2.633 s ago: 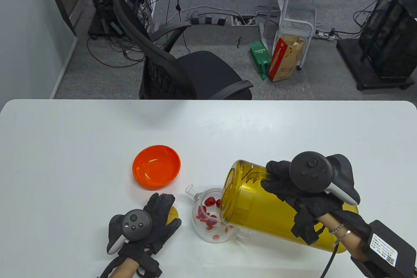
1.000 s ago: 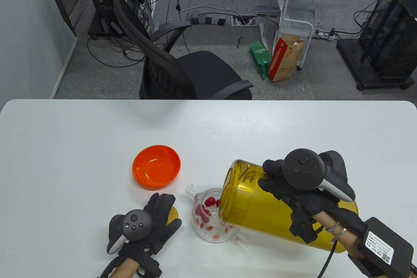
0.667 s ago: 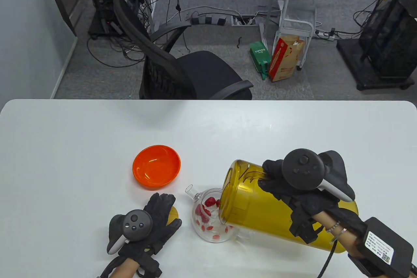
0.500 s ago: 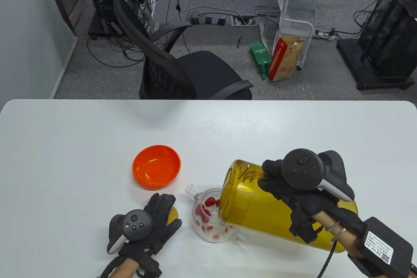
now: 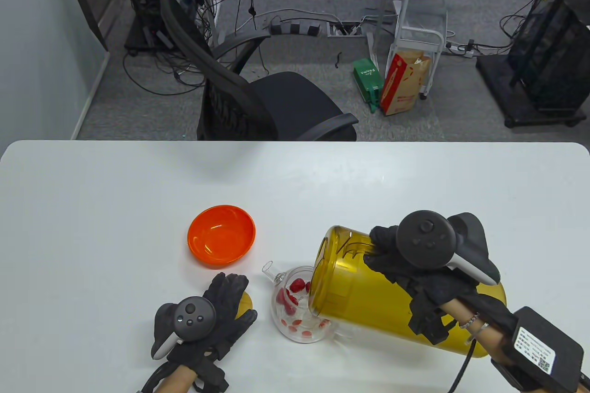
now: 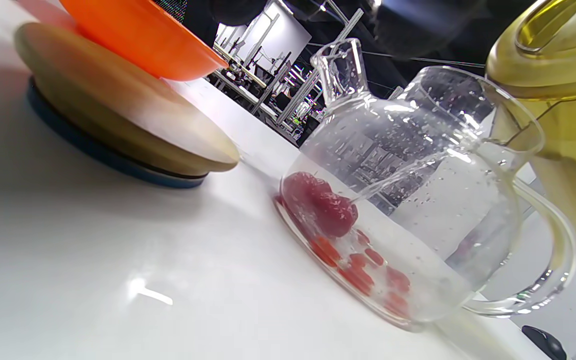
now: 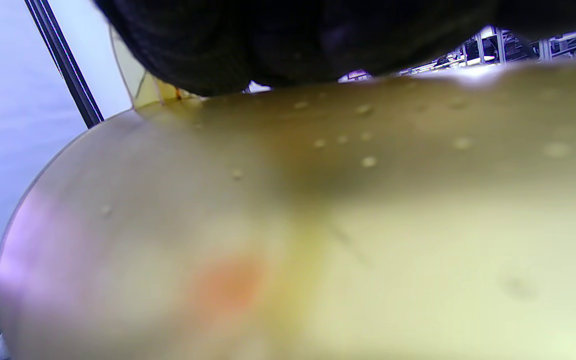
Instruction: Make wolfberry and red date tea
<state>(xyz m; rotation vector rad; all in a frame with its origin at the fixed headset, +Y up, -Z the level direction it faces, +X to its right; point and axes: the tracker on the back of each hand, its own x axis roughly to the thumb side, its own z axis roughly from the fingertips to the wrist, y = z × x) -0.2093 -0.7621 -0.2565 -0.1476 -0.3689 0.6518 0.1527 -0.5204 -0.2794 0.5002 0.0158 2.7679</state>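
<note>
table view: right hand (image 5: 417,268) grips the tilted yellow pitcher (image 5: 368,294), its rim over the glass teapot (image 5: 302,314); left hand (image 5: 216,314) lies flat, fingers spread, on the wooden lid (image 6: 113,120).

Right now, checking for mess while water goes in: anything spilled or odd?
No spill shows. The jug, tipped over the teapot, is being poured by the right hand, the stream landing inside. The lid lies off on the table under the left hand.
</note>
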